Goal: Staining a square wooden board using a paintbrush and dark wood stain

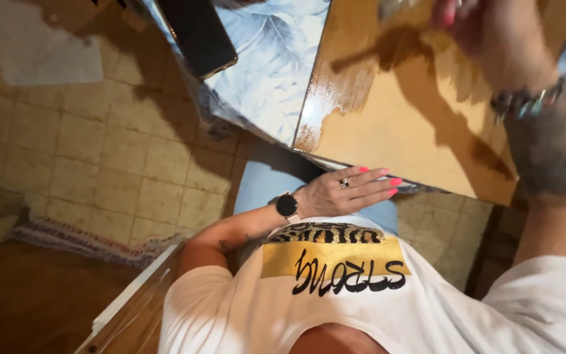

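Note:
A wooden board point(394, 124) lies over a table covered with a blue leaf-patterned cloth point(270, 65). The board's left and upper part shines with a wet, darker coat, and the rest is matt. My right hand point(486, 33), blurred at the top edge, is closed around what looks like a brush point(393, 8), its greyish tip just above the board. Bracelets circle that wrist. My left hand point(352, 190), with pink nails, a ring and a black watch, rests flat on my thigh, fingers stretched out, its fingertips at the board's near edge.
A black flat device point(198, 33) lies on the cloth's left edge. Beige floor tiles point(99, 151) spread to the left, with a striped rug point(67, 236) and a pale sheet point(40, 46). Dark wooden furniture with a white edge point(126, 295) stands at lower left.

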